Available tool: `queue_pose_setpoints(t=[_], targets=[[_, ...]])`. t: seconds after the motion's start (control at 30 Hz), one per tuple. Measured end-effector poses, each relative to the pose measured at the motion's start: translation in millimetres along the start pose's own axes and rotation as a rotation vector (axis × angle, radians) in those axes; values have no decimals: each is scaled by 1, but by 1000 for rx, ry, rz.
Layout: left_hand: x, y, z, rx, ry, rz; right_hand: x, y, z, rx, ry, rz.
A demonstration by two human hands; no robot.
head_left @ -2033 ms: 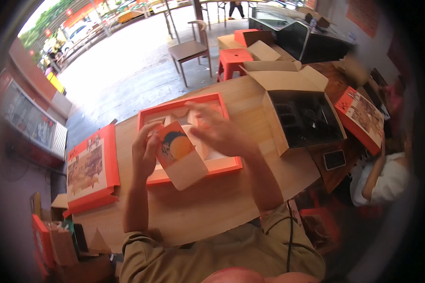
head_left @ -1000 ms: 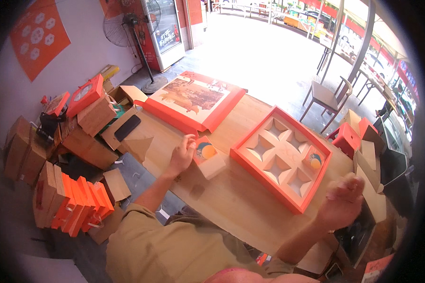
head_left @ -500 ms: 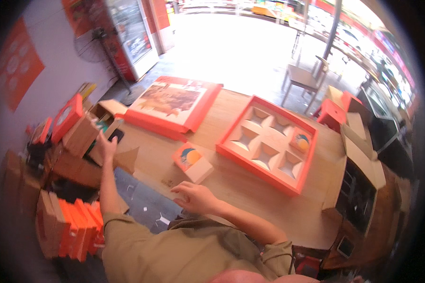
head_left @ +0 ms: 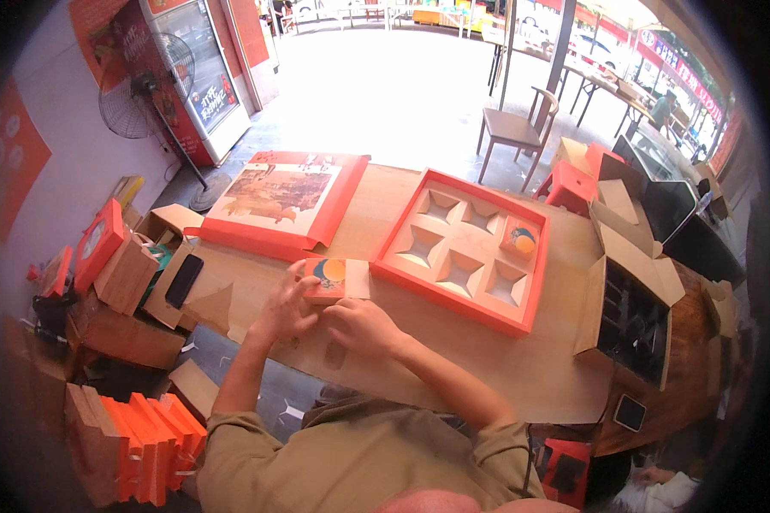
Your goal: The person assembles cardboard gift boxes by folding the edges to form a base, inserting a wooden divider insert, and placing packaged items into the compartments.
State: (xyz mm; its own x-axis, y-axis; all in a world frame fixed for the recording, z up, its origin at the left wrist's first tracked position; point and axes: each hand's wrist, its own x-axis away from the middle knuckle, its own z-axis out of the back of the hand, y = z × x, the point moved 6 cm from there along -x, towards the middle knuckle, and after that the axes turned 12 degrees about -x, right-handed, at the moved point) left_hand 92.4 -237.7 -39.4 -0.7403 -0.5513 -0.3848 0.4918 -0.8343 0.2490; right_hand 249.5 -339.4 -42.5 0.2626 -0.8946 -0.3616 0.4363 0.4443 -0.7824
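Note:
A small gift box point(head_left: 327, 275), orange with a printed yellow disc and a plain beige side, lies on the wooden table. My left hand point(head_left: 284, 306) is closed about its left end, fingers on the top and near side. At the near edge my right hand point(head_left: 364, 327) has its fingers curled together against the same box; its fingertips are partly hidden. Just right of it lies an orange-rimmed tray point(head_left: 455, 309) with several beige pockets, one holding a similar small box point(head_left: 519, 238). Beyond my left hand rests a large orange lid point(head_left: 275, 195) with a printed picture.
A dark phone point(head_left: 184, 280) lies against cardboard at the left. Orange folded boxes point(head_left: 152, 445) are stacked low left. On the right stand an open carton point(head_left: 633, 321) and another phone point(head_left: 630, 412). A chair point(head_left: 513, 128), red stool point(head_left: 571, 186) and fan point(head_left: 137, 90) stand beyond.
My left hand has come from beside the phone to the small box. My right hand has moved up to it. The box has turned from slanted to nearly square with me.

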Motion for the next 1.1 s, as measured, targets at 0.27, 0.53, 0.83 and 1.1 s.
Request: queue_pose_setpoints(t=[0.27, 0.53, 0.83, 1.1], targets=[[-19, -4, 11, -6, 115, 25, -33, 22, 6, -137, 189, -28], [11, -50, 47, 34, 317, 49, -11, 8, 0, 208, 341, 63], [96, -293, 107, -135, 180, 455, -61, -22, 4, 604, 67, -341], [-83, -99, 46, -203, 193, 257, -88, 68, 25, 723, 927, 82]])
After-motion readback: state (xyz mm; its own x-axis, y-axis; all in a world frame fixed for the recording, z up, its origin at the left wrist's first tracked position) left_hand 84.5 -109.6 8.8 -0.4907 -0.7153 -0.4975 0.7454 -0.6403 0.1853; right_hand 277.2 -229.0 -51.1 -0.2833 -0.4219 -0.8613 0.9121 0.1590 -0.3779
